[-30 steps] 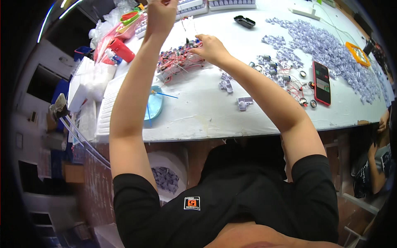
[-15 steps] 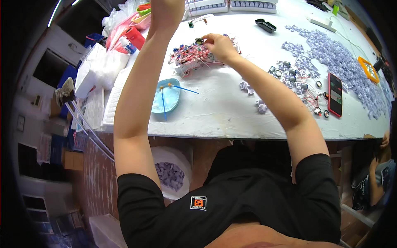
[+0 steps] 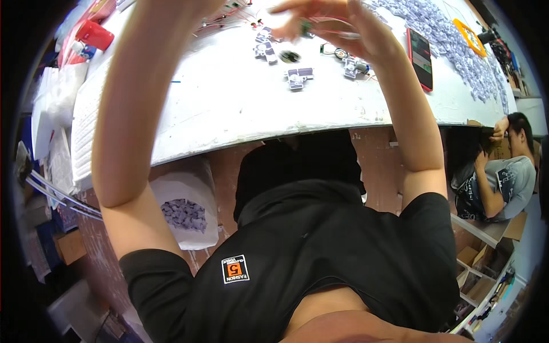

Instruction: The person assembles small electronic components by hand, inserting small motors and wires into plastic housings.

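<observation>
My right hand (image 3: 334,23) hovers blurred over the far part of the white table (image 3: 229,108). A small dark piece (image 3: 307,26) sits at its fingertips; the blur hides whether the fingers grip it. My left forearm (image 3: 137,103) rises steeply and leaves the picture at the top, so that hand is hidden. On the table just below the right hand lie small lilac-grey parts (image 3: 299,76), a second such part (image 3: 266,50), a black round piece (image 3: 290,56) and a wired part (image 3: 354,66).
A phone in a red case (image 3: 421,51) lies to the right, beside a wide heap of lilac parts (image 3: 457,46) and an orange frame (image 3: 470,36). A red container (image 3: 94,34) stands far left. Under the table hangs a white bag (image 3: 183,214) of lilac parts. Another person (image 3: 497,177) crouches at right.
The view has tipped down toward my chest and lap. My right hand has lifted off the pile of wired parts and moved nearer; my left hand has gone out of the top.
</observation>
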